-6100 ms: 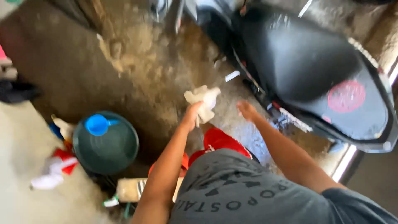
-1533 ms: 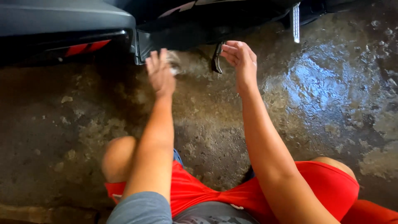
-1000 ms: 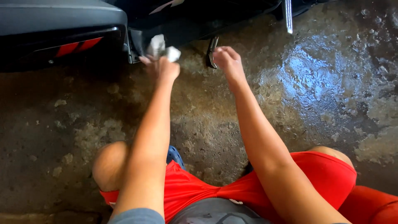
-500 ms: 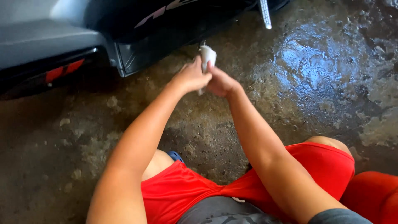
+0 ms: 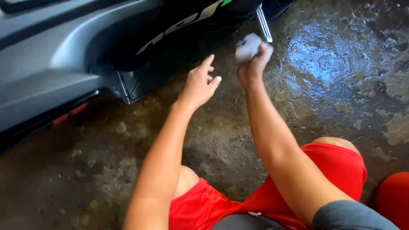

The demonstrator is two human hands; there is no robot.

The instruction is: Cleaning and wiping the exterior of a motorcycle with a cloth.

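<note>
I crouch beside a grey and black scooter [image 5: 76,55], whose lower side panel fills the top left. My right hand [image 5: 252,67] is closed around a small crumpled white cloth [image 5: 248,45], held up near the scooter's underside just below a metal stand bar [image 5: 263,23]. My left hand [image 5: 200,83] hangs open beside it with fingers spread, holding nothing, close to the black lower edge of the body panel [image 5: 136,83]. My knees in red shorts [image 5: 336,166] show at the bottom.
Wet, patchy concrete floor [image 5: 341,72] lies to the right with a shiny puddle. Something red [image 5: 394,198] sits at the lower right edge. A red reflector strip [image 5: 68,115] shows under the scooter's grey panel.
The cloth has passed from my left hand to my right. My left hand has let go and opened. The view has shifted so the scooter panel fills more of the top left.
</note>
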